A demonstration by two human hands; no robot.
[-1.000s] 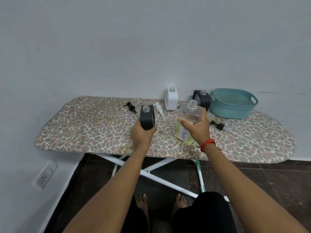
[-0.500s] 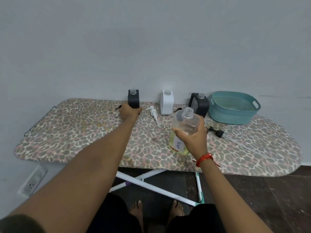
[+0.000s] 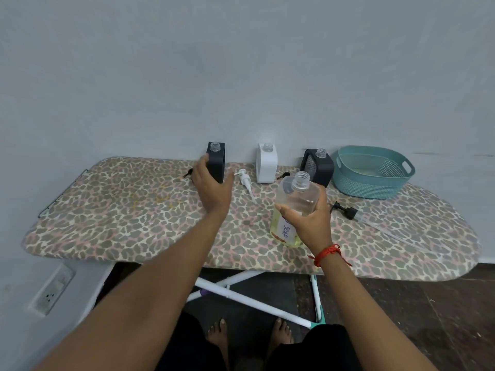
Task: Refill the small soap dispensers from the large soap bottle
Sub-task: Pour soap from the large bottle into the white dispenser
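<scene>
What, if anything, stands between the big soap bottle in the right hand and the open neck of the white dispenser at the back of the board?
Nothing visible blocks it. The large soap bottle, held in the right hand, has bare board between it and the white dispenser. The white pump lies just left of that line.

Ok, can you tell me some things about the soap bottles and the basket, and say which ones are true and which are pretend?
1. The right hand holds the big soap bottle. True.
2. The big soap bottle has its pump on. False: its neck is open, with no pump.
3. Three small dispensers stand by the wall: black dispenser, white dispenser and another black dispenser. True.
4. The teal basket is at the left end of the ironing board. False: it is at the right end.
5. The white pump is screwed onto the white dispenser. False: it lies loose on the board.
</scene>
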